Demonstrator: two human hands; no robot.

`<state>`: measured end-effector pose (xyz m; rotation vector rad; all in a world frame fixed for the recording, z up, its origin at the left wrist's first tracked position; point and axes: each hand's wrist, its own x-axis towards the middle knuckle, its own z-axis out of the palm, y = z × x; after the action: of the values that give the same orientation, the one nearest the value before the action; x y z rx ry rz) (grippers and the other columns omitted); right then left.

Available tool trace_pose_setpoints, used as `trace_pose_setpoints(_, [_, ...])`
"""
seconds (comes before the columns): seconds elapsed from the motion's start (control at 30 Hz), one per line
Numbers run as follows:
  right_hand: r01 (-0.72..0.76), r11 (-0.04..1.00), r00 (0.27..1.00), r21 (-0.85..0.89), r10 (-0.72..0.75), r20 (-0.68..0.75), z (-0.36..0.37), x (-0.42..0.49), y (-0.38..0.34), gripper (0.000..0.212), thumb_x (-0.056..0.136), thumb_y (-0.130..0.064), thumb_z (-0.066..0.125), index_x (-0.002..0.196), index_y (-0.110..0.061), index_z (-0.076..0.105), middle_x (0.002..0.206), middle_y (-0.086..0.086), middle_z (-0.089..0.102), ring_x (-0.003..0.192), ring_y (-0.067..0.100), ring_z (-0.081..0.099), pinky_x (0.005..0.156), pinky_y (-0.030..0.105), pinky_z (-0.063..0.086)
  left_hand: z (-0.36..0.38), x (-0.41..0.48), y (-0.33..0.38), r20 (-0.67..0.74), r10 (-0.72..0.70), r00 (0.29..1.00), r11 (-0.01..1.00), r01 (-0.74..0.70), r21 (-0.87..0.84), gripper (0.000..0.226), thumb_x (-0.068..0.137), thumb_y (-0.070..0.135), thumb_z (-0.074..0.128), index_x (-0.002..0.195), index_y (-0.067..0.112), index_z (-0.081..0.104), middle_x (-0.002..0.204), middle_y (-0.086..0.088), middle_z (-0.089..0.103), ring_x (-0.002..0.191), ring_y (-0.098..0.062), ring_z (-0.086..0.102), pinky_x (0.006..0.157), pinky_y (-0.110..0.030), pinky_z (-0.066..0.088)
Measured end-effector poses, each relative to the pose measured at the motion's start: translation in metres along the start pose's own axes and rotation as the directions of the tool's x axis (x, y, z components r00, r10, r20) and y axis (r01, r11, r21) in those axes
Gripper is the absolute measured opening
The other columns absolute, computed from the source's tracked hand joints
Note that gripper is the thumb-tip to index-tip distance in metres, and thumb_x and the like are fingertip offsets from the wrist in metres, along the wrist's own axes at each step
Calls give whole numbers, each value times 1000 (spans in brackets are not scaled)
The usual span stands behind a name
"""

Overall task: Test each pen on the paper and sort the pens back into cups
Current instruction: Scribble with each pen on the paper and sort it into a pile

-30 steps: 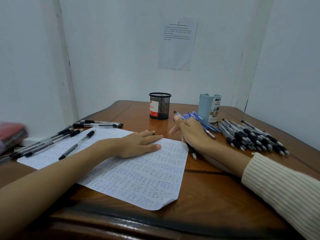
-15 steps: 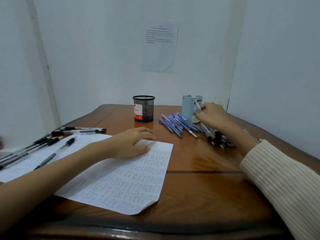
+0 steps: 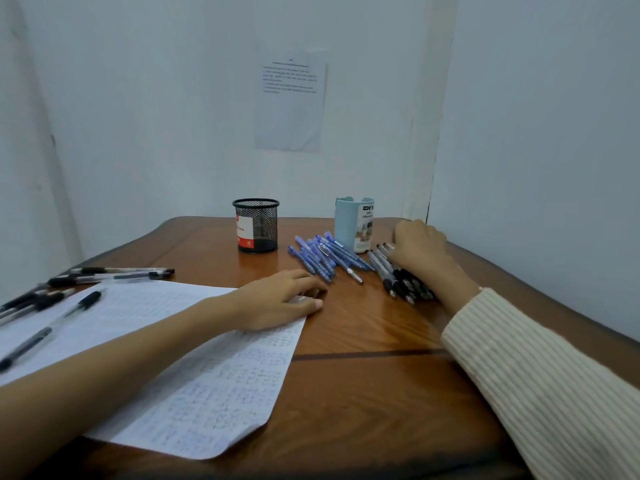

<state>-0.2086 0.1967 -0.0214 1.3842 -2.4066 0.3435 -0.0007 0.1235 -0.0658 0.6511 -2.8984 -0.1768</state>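
Observation:
A white paper (image 3: 194, 375) covered in small pen marks lies on the wooden table (image 3: 363, 393). My left hand (image 3: 277, 299) rests on the paper's far right corner with relaxed fingers. A heap of blue pens (image 3: 322, 258) lies between a black mesh cup (image 3: 256, 225) and a light blue cup (image 3: 351, 225). To the right of the blue cup lies a pile of black-tipped pens (image 3: 405, 285). My right hand (image 3: 420, 251) sits on top of that pile, knuckles toward me. Its fingertips touch the pens, and its back hides whether they grip one.
Several black capped pens (image 3: 52, 299) lie on and beside the paper's left part. White walls close in behind and to the right of the table. A printed sheet (image 3: 292, 105) is stuck on the back wall.
My right hand went from the blue pens to the blue cup, then down onto the black-tipped pile. The left hand stayed on the paper with its fingers drawn in a little.

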Motion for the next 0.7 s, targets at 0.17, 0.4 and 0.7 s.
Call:
trace_pose_setpoints(0.17, [63,996,995,69,-58,-81,5,4,-9,21,92,-20,53,109,-14,63,108,7,64,93,22,59,67,27,40,-19,-18,-14,-69,-53,996,998,51,-25,40,97,37,41,135,23,46,138,4,41,122,-9,41,104,-28,34])
trace_pose_setpoints(0.4, [403,823,915,400,-373,-155,-2,-23,-92,19,90,-24,53,100,-28,68,94,-3,66,92,18,60,68,27,45,-66,-108,-75,-223,-316,922,943,332,34,38,97,26,45,134,16,48,135,-3,46,117,-17,46,92,-22,32])
trace_pose_setpoints(0.7, [696,386,514,605,-857,-44,0,-73,-231,32,88,-16,60,117,-31,58,107,-2,53,93,11,54,87,35,49,-66,-228,-115,-261,-573,777,812,582,-49,45,94,38,40,131,13,49,131,-5,50,118,-18,47,87,-15,26])
